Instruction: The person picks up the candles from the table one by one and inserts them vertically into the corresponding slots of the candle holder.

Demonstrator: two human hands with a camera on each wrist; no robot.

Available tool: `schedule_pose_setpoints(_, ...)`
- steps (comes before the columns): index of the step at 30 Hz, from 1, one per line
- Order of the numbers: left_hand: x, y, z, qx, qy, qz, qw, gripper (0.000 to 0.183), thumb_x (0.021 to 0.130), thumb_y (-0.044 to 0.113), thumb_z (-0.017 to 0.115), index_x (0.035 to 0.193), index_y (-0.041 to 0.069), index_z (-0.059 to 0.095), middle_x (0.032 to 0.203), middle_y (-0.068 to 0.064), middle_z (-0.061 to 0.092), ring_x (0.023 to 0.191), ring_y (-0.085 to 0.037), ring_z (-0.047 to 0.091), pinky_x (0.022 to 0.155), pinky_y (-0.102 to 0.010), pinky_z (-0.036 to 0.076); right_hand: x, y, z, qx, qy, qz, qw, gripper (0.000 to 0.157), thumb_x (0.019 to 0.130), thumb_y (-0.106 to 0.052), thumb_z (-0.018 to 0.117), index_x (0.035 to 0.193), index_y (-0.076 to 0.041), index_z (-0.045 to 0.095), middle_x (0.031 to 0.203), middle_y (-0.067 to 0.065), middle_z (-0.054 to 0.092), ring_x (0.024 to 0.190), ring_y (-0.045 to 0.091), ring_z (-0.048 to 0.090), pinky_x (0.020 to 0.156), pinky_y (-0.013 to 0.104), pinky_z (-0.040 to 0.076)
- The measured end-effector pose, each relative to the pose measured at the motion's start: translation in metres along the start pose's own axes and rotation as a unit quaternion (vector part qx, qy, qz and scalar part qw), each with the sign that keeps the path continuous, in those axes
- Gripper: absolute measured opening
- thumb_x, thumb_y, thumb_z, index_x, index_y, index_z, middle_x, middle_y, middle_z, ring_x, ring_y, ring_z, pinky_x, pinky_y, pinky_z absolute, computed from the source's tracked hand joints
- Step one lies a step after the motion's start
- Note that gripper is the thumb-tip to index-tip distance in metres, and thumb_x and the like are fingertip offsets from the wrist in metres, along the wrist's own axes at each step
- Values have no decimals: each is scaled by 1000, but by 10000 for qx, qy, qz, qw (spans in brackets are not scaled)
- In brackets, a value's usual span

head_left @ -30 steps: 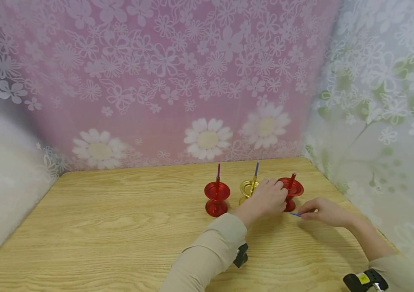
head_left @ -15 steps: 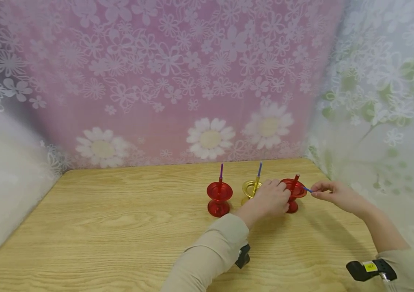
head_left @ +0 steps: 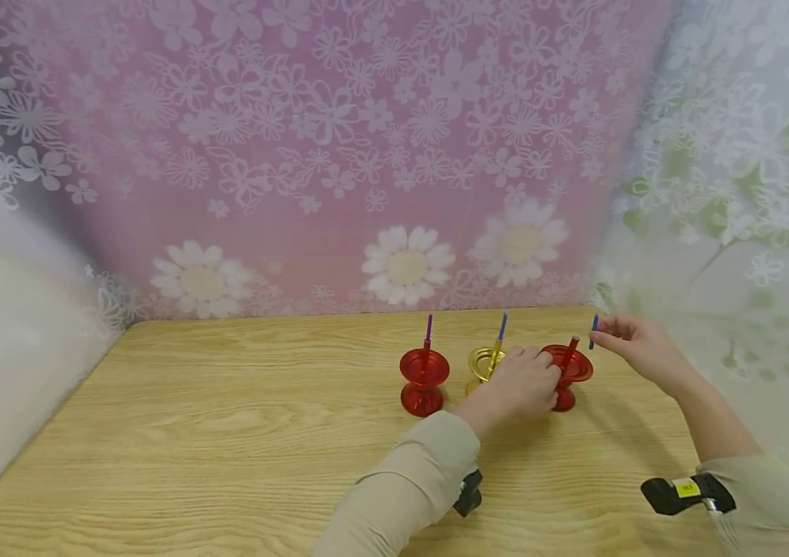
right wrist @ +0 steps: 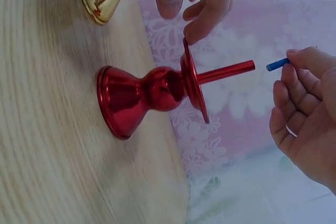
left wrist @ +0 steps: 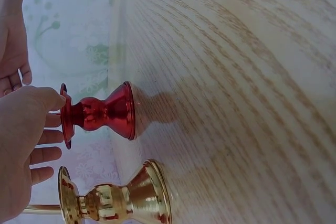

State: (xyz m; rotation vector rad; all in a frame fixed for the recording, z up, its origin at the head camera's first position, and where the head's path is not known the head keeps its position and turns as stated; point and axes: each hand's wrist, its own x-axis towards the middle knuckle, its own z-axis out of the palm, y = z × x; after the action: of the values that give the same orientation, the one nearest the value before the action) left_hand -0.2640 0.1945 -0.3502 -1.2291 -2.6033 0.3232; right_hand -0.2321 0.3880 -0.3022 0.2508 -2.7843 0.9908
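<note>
My right hand (head_left: pixel 645 352) pinches a thin blue candle (head_left: pixel 593 331) between thumb and fingertips. In the right wrist view the blue candle's lower end (right wrist: pixel 273 65) points at the tube of the red candlestick (right wrist: pixel 168 87) on the right, with a small gap between them. My left hand (head_left: pixel 523 379) holds that candlestick by its dish rim, the thumb at one side of the rim and fingers behind, as the left wrist view shows. Close by on the left is a gold candlestick (head_left: pixel 481 360), partly hidden by the left hand, with a blue candle (head_left: pixel 503 326) upright in its tube.
Another red candlestick (head_left: pixel 423 398) stands farther left, bearing a purple candle (head_left: pixel 429 326). All three are on a wood-grain table (head_left: pixel 227 433). Flowered cloth walls (head_left: pixel 339 193) rise behind and beside the table, the right one close to my right hand.
My right hand has lifted the blue candle from low beside the red candlestick to above its tube, turning it from near level to nearly upright. The left hand stays on the candlestick.
</note>
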Motion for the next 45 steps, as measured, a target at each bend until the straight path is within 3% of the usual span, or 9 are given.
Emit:
schedule_pose_setpoints(5, 0, 0, -1, 35, 10, 20, 10000, 28, 95, 47, 44, 113, 30, 57, 113, 13, 51, 105, -8, 44, 89, -24, 34, 5, -4, 3, 59, 270, -3, 9996, 30, 96, -30, 53, 102, -1, 57, 90, -4, 60, 82, 0, 51, 70, 30, 41)
schedule_pose_setpoints(11, -1, 0, -1, 79, 48, 0, 10000, 27, 95, 47, 44, 112, 30, 57, 110, 13, 51, 103, -7, 44, 86, -23, 34, 8, -5, 7, -36, 563, -71, 9984, 29, 95, -31, 54, 97, -2, 58, 87, -7, 58, 80, 8, 52, 65, 29, 40)
schedule_pose_setpoints(22, -3, 0, -1, 106, 11, 46, 9999, 29, 95, 48, 43, 113, 30, 57, 112, 13, 51, 104, -8, 44, 86, -23, 34, 12, -2, 10, -287, 667, -194, 9972, 26, 95, -27, 56, 99, -2, 62, 96, 14, 62, 77, 0, 50, 62, 31, 42)
schedule_pose_setpoints(28, -2, 0, -2, 72, -16, 17, 10000, 28, 95, 48, 43, 112, 30, 57, 111, 14, 51, 103, -7, 44, 86, -23, 34, 14, -1, 12, -422, 733, -324, 9959, 25, 94, -25, 57, 97, -1, 63, 96, 18, 64, 75, -3, 50, 60, 29, 43)
schedule_pose_setpoints(36, -2, 0, -1, 74, 15, 19, 10000, 28, 95, 48, 43, 111, 30, 57, 111, 13, 51, 102, -8, 44, 85, -23, 34, 15, -3, 12, -575, 756, -443, 9945, 27, 94, -24, 57, 99, 2, 64, 96, 21, 65, 79, 25, 59, 59, 30, 45)
schedule_pose_setpoints(45, -2, 0, -2, 43, -45, -18, 10000, 28, 95, 49, 43, 113, 31, 56, 111, 14, 51, 102, -7, 44, 85, -23, 34, 17, -5, 11, -700, 610, -470, 9946, 33, 95, -26, 55, 106, 5, 61, 100, 25, 63, 85, 39, 60, 63, 36, 47)
